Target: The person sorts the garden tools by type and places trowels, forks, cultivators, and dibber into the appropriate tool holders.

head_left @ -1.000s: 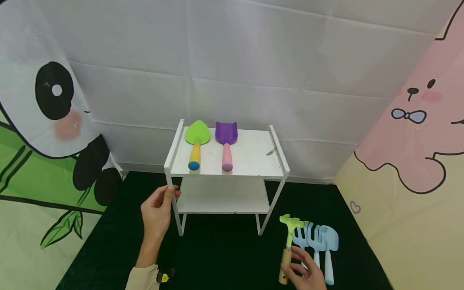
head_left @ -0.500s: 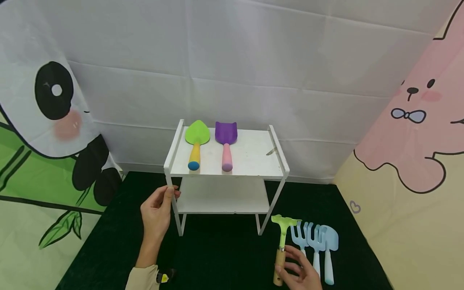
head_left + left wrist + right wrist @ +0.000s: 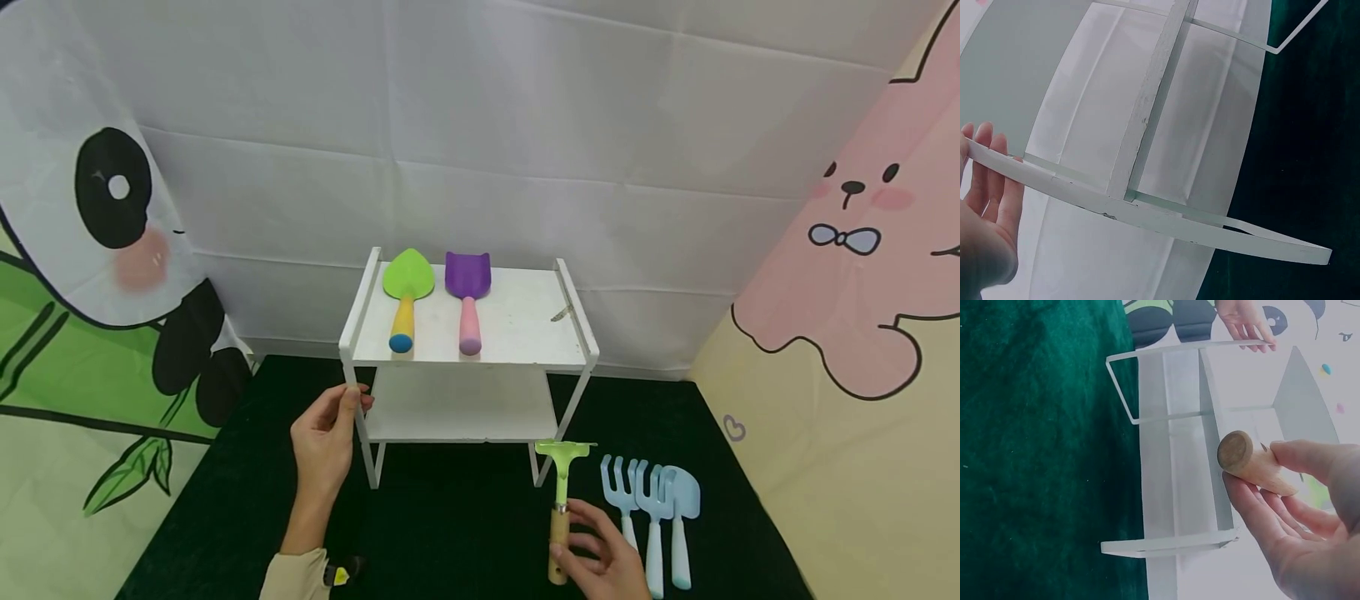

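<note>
My left hand [image 3: 322,450] pinches the left front leg of a white two-tier shelf [image 3: 525,321]; in the left wrist view its fingers [image 3: 1010,206] curl round the white bar. My right hand [image 3: 609,557] holds a small rake [image 3: 561,492] by its wooden handle, green head up, just in front of the shelf's right leg. In the right wrist view the handle's round end [image 3: 1235,451] points at the camera, between thumb and fingers. On the top tier lie a green trowel [image 3: 408,279] with a yellow handle and a purple shovel [image 3: 468,279] with a pink handle.
Two light blue forks [image 3: 619,493] [image 3: 657,500] and a light blue spade [image 3: 683,500] lie side by side on the dark green cloth [image 3: 450,533], right of my right hand. Behind the shelf hangs a white cloth [image 3: 525,125]. Printed cartoon panels stand left and right.
My right hand has carried the rake leftward, away from the light blue tools and towards the shelf's right leg. The rake's head has turned more edge-on. My left hand stays on the leg.
</note>
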Action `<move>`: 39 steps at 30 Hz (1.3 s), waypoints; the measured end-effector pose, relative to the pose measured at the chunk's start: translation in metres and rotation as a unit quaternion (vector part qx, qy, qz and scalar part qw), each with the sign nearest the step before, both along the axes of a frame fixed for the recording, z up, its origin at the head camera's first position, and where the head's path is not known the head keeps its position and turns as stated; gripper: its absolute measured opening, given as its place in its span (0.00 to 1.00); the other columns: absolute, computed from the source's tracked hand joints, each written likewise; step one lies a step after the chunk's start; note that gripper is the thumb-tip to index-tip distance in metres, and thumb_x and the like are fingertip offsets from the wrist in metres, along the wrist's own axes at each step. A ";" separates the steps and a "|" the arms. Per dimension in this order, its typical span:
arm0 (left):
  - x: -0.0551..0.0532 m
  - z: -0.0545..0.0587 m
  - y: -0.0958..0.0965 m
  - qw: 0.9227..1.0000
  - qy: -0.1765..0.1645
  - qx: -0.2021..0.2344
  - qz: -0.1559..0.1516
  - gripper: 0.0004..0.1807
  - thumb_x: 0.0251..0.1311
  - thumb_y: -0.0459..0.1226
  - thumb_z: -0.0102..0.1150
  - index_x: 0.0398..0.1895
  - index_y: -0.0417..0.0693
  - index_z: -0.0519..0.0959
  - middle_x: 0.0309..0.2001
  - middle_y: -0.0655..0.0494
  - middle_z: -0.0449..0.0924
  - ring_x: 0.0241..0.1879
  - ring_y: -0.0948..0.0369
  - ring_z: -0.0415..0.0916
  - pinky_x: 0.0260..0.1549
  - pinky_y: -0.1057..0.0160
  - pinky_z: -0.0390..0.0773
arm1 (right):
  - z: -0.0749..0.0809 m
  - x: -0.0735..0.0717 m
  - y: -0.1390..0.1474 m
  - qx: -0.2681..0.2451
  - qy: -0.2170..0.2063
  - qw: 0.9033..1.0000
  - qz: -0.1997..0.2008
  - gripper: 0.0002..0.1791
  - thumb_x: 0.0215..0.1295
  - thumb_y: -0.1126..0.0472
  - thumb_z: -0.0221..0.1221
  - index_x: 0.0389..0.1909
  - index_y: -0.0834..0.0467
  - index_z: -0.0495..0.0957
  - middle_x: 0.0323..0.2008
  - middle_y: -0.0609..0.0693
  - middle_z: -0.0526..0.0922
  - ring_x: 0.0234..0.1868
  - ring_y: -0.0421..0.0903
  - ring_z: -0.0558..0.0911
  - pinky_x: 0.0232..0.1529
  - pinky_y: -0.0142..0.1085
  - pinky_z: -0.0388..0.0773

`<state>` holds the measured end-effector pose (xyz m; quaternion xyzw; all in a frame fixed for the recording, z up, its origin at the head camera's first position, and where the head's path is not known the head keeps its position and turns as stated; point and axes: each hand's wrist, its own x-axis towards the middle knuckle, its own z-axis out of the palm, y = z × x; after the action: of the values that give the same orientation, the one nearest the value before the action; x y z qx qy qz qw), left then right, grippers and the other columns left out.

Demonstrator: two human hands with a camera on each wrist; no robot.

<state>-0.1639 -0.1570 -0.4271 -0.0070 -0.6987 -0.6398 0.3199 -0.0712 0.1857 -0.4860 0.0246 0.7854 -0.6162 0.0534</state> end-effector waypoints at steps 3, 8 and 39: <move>0.000 0.000 0.000 1.000 -0.001 0.000 0.000 0.10 0.75 0.29 0.54 0.43 0.28 0.83 0.36 0.39 0.87 0.36 0.68 0.84 0.45 0.76 0.79 | 0.001 -0.003 -0.002 0.000 0.021 1.000 0.021 0.37 0.63 0.59 0.72 0.69 0.64 0.67 0.60 0.67 0.74 0.47 0.51 0.87 0.43 0.37 0.87; 0.000 -0.001 -0.001 1.000 -0.001 0.001 0.002 0.10 0.75 0.29 0.54 0.43 0.29 0.83 0.36 0.42 0.87 0.36 0.69 0.84 0.46 0.76 0.79 | 0.001 -0.008 -0.007 -0.007 0.046 0.998 0.045 0.34 0.64 0.60 0.72 0.68 0.64 0.69 0.58 0.67 0.76 0.46 0.47 0.88 0.41 0.37 0.87; -0.001 -0.002 0.000 1.000 -0.004 0.005 0.000 0.11 0.75 0.30 0.55 0.43 0.27 0.83 0.36 0.35 0.86 0.35 0.69 0.84 0.44 0.75 0.80 | 0.009 -0.050 -0.032 0.019 0.084 0.989 0.121 0.32 0.65 0.59 0.70 0.67 0.61 0.72 0.59 0.63 0.76 0.48 0.49 0.86 0.45 0.35 0.85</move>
<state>-0.1647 -0.1569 -0.4290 -0.0030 -0.6967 -0.6433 0.3176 -0.1217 0.1538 -0.4771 -0.1213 0.7957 -0.5904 0.0604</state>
